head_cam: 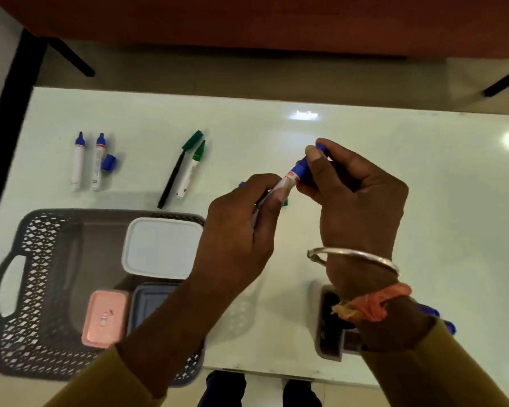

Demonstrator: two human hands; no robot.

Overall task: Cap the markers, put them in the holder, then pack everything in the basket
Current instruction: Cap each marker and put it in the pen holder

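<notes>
I see the blue marker [290, 179] mid-worktop [409, 160]. The left hand [235, 230] grips its white barrel, and the right hand [356, 201] pinches the blue cap [301, 168] at its tip. The basket [39, 259] sits at 8 o'clock and the holder [318, 321] at 5 o'clock.

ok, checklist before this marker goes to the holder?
1. Barrel held: left hand grips the blue marker, ok.
2. Cap on tip: right hand pinches the blue cap there, ok.
3. Cap fully seated: cannot tell.
4. Drop spot in view: not ok, right wrist covers most of the holder.
5. Others capped: not ok, two blue markers and the green marker lie bare-tipped.
</notes>
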